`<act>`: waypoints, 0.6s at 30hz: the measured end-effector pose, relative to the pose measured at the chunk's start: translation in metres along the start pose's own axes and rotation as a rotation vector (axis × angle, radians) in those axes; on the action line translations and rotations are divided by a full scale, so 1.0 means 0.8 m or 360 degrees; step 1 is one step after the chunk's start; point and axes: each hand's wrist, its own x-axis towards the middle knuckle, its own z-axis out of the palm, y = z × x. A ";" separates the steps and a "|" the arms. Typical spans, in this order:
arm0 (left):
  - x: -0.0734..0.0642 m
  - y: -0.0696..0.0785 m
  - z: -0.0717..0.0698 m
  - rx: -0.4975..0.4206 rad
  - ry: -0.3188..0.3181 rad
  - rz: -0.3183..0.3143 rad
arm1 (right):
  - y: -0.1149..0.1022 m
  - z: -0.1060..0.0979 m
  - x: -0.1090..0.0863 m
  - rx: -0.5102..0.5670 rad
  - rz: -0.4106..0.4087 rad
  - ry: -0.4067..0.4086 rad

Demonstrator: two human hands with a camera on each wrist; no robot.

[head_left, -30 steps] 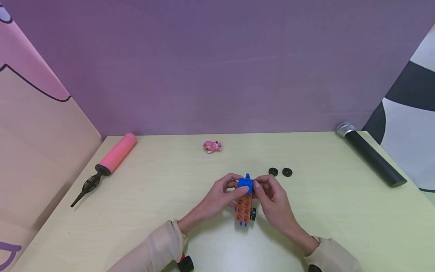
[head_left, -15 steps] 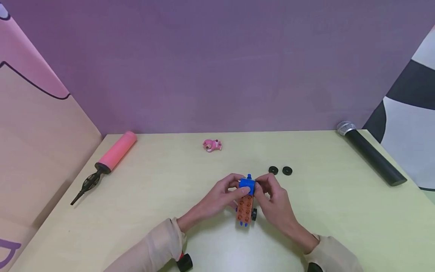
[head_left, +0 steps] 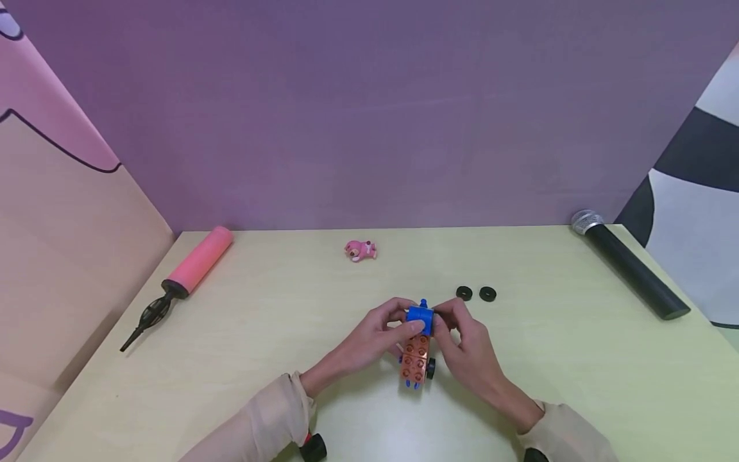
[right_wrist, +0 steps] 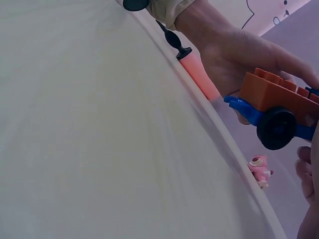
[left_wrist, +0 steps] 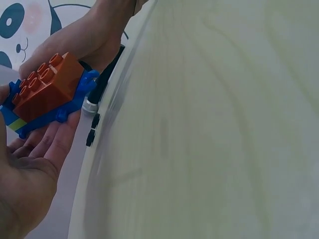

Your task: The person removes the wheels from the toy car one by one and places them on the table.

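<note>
A person's left hand (head_left: 382, 330) and right hand (head_left: 470, 343) clamp their fingers on a toy car (head_left: 414, 362) above a table (head_left: 242, 321).

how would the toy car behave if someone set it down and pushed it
The toy car would probably roll poorly, since only one fitted wheel is visible. It may tilt towards the side with the bare blue peg. Looking like hard plastic, it should feel stiff.

On the worktop (head_left: 260, 346), a pink-and-black pump (head_left: 199, 263) slants at left, a pink bear figure (head_left: 360, 250) rests near the purple backdrop (head_left: 369, 122), and a silver-headed black microphone (head_left: 632, 268) lies near the right edge.
</note>
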 end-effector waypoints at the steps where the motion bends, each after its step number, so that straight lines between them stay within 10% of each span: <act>1: 0.000 -0.001 0.000 0.0000 0.0007 0.0004 | -0.001 0.000 0.000 0.0061 0.0029 -0.0012; 7: 0.000 -0.004 -0.001 0.0002 0.0034 0.0037 | 0.000 -0.003 -0.001 0.0404 0.0208 -0.0076; 18: -0.003 -0.004 0.000 -0.0009 0.0025 0.0009 | 0.007 -0.002 -0.002 0.0390 0.0170 -0.0112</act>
